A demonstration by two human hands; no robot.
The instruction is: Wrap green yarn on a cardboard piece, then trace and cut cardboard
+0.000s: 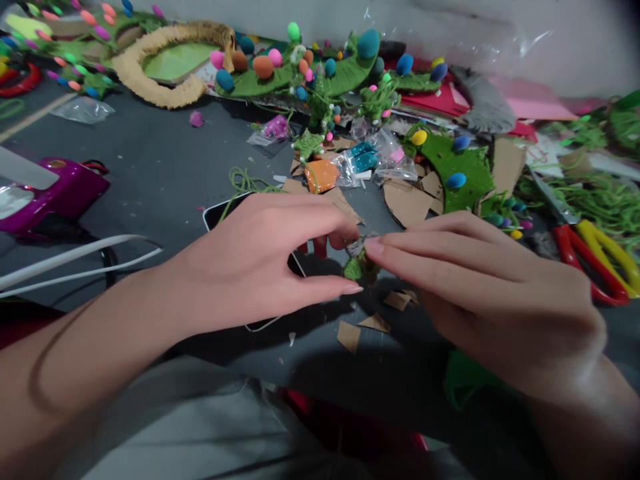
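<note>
My right hand (480,280) pinches a small piece wrapped in green and grey yarn (353,268); its thumb is mostly hidden behind the fingers. My left hand (265,253) is beside the piece, thumb stretched out and apart from the curled fingers. Its index fingertip is at the grey part, and I cannot tell whether it touches. Under my left hand lies a phone (214,216), largely covered. Small cardboard scraps (349,337) lie on the dark table just below the piece.
Red-and-yellow-handled scissors (590,260) lie at the right beside green yarn (595,207). Behind my hands are clay packets (323,176), cardboard pieces (407,202) and a green wrapped crescent (457,167) with coloured balls. A purple device (65,193) and white cable (75,257) are left.
</note>
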